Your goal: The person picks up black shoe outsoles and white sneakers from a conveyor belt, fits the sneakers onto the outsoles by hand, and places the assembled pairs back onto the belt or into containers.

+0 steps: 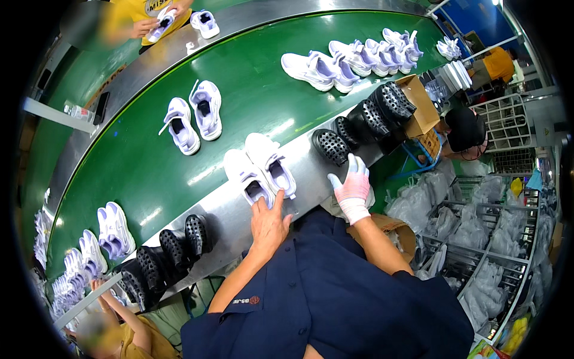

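A pair of white sneakers with pale lilac lining lies at the edge of the green belt, heels toward me: a left shoe and a right shoe. My bare left hand is at their heels, fingers stretched out and fingertips touching or nearly touching the collars. Thumb and index are apart. My right hand, in a white and pink knit glove, is spread just below a black perforated shoe form. Nothing shows in it. Whether its fingertips touch the form I cannot tell.
More black forms stand on the metal ledge to the left. Sneakers sit along the green belt. A cardboard box is at right, above a rack of clear plastic bags. Co-workers are at far left, lower left and far right.
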### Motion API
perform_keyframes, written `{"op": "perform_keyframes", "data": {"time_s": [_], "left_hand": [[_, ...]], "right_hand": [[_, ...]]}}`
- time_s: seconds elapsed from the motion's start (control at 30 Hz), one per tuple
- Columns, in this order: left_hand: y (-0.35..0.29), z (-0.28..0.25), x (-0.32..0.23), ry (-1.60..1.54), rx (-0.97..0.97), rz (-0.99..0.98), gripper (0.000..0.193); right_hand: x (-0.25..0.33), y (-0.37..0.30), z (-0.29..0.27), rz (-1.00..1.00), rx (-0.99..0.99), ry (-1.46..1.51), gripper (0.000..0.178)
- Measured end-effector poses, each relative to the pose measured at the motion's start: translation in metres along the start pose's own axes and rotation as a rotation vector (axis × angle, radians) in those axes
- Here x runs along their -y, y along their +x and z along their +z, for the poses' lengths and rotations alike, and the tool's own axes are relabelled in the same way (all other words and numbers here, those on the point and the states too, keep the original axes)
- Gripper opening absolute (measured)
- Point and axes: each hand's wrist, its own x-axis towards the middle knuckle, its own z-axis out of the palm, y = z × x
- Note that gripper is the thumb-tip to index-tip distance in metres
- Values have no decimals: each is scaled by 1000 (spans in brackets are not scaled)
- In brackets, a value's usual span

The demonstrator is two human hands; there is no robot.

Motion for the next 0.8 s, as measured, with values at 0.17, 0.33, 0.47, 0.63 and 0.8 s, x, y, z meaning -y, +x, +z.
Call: {"op": "perform_keyframes", "data": {"time_s": [0.17,0.33,0.47,0.63,0.8], "left_hand": [[41,40,-2,112,118,-70,53],[120,52,14,249,17,-27,28],[230,48,64,378,4,-71,33],[286,-4,50,368,-23,-133,55],[212,-22,36,120,-189,-43,49]], "right_hand": [[-21,40,40,49,100,-34,61],[-7,60,4,127,255,-36,74],[1,130,-4,47,198,117,70],[9,271,40,3,327,22,71],[-30,341,96,-89,448,-126,53]]}}
